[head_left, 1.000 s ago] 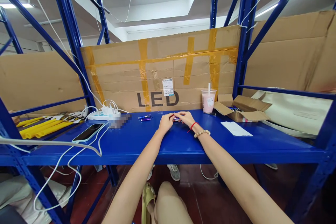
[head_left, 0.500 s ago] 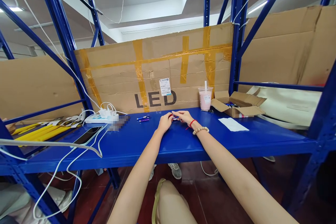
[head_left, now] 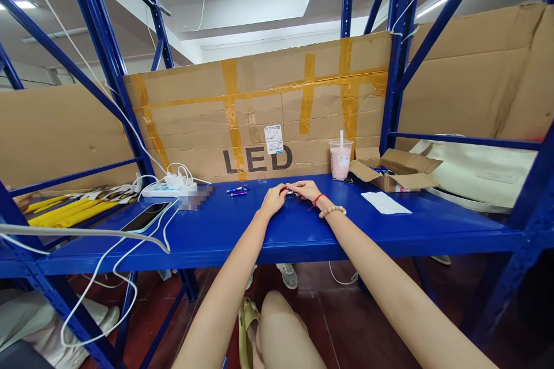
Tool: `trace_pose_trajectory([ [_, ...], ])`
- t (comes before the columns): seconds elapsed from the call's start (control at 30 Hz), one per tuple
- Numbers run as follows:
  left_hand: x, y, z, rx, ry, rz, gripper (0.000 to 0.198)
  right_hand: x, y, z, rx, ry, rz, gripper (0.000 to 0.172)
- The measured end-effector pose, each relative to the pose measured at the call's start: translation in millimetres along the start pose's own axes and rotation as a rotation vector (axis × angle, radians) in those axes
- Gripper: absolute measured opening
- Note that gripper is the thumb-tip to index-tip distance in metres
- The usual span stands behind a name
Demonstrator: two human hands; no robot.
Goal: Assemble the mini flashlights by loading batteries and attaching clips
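My left hand (head_left: 273, 200) and my right hand (head_left: 306, 191) meet over the blue shelf (head_left: 208, 230), fingertips together. Both are closed around something small, with a reddish bit showing at the fingertips. My fingers mostly cover it, so its kind is not clear. A small shiny piece (head_left: 291, 192) shows just under the right fingers. To the left of my hands lie a few slim pen-like items (head_left: 238, 193), blue and purple. A red string and a beaded bracelet (head_left: 332, 211) circle my right wrist.
A pink drink cup (head_left: 340, 160) stands at the back, beside an open carton (head_left: 398, 172) of small items. White paper (head_left: 385, 203) lies before the carton. On the left are a power strip (head_left: 168, 189), a phone (head_left: 146, 217) and loose white cables. Blue posts (head_left: 396, 69) frame the shelf.
The camera view has shifted slightly. My hands stay together in the same place, with the right fingers a little lower over the small item.
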State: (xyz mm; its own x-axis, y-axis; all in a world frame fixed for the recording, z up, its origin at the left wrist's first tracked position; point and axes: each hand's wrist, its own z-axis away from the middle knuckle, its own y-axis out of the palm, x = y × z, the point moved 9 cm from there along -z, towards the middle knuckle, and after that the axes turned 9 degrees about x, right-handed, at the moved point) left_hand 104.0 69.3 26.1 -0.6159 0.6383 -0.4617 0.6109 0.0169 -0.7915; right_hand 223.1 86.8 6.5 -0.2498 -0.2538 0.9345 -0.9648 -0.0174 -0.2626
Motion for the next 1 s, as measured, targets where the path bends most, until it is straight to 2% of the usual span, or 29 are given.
trace_pose_trajectory([
  [0.23,4,6.3,-1,0.042,-0.016,0.007,0.021,3,-1,-1,-0.019,-0.059,0.054,0.038],
  [0.43,6,5.2,1,0.025,-0.043,0.014,0.018,3,-3,-3,-0.036,-0.093,0.084,0.038],
  [0.8,19,-7.9,3,-0.075,-0.241,-0.06,0.016,7,0,-7,-0.046,-0.184,0.132,0.035],
  [1.0,20,-8.4,7,-0.07,-0.279,-0.073,0.015,16,6,-3,0.01,-0.232,0.139,0.033],
])
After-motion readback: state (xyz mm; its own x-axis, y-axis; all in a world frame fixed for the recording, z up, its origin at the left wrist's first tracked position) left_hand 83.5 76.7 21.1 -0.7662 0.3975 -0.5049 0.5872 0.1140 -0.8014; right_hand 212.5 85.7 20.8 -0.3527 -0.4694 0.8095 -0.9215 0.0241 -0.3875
